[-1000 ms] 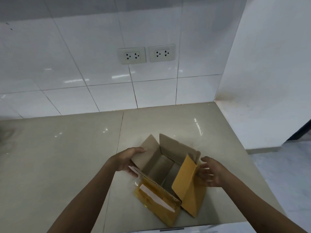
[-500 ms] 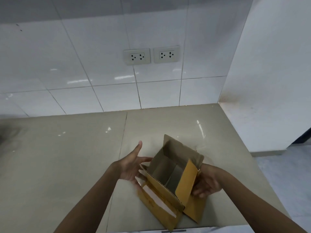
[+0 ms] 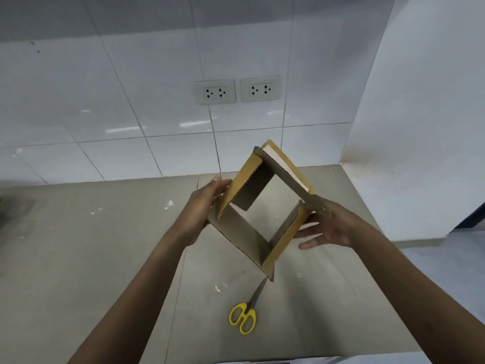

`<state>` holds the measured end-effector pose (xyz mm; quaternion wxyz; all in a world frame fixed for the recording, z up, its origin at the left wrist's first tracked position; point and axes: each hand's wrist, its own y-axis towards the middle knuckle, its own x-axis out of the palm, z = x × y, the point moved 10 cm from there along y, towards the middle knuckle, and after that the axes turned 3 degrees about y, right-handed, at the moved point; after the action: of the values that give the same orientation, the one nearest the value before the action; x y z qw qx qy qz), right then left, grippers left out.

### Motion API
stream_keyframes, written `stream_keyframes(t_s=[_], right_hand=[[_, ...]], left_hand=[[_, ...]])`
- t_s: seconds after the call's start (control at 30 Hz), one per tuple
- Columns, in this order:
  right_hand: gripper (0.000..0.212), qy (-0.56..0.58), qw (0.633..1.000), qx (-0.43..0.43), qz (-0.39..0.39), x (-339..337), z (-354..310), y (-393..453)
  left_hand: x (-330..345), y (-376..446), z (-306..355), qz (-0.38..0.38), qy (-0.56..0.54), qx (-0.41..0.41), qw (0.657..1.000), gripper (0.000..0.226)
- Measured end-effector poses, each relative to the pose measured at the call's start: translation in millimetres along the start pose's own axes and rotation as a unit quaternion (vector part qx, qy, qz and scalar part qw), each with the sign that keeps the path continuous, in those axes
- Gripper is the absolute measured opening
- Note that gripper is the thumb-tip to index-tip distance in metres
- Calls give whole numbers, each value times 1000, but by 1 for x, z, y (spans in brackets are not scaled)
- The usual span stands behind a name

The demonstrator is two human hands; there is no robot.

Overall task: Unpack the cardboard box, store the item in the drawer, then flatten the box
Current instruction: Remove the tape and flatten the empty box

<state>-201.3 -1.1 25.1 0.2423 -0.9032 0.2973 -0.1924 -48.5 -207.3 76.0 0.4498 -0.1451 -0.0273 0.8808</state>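
Observation:
I hold the cardboard box [image 3: 245,233] up above the countertop [image 3: 105,245], turned so that I look straight through it; both ends are open and nothing is inside. It forms a diamond-shaped tube, brown inside and yellow outside. My left hand [image 3: 206,208] presses with straight fingers against its left corner. My right hand [image 3: 332,227] presses against the right corner, fingers spread and straight below it, thumb by a loose flap. No unpacked item or drawer is in view.
Yellow-handled scissors [image 3: 243,317] lie on the countertop below the box, blades pointing up towards it. Two wall sockets [image 3: 237,91] sit in the white tiled wall behind. A white wall [image 3: 420,114] bounds the counter on the right; the floor drops off beyond it.
The box has come up off the countertop and turned end-on between my hands, its bottom now open. The scissors that lay under it have come into view.

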Motion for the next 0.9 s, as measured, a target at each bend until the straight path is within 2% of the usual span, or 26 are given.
stream_keyframes(t_s=[0.07,0.17,0.37,0.53,0.6,0.77,0.83,0.9], right_hand=[[42,-1,1000,-24,16,-1,-8,1],[35,-40,998,-12,54,-3,2,5],[41,-99,989,74,83,-13,60,14],[42,-128,985,71,88,-13,66,19],[48,-125,984,65,104,-13,70,21],[49,-65,985,74,139,-12,97,20],[55,-101,972,26,211,-23,92,17],[64,-218,916,-110,318,-30,68,-1]], left_hand=[[-2,-2,4,16,23,27,999,55],[6,-6,-16,6,57,42,997,63],[23,-18,-82,9,113,-41,993,48],[22,-20,-93,14,135,-41,990,57],[20,-20,-102,21,111,-46,993,68],[31,-25,-113,25,128,-48,990,59],[30,-26,-116,45,134,-49,989,64],[27,-26,-115,66,150,-36,986,71]])
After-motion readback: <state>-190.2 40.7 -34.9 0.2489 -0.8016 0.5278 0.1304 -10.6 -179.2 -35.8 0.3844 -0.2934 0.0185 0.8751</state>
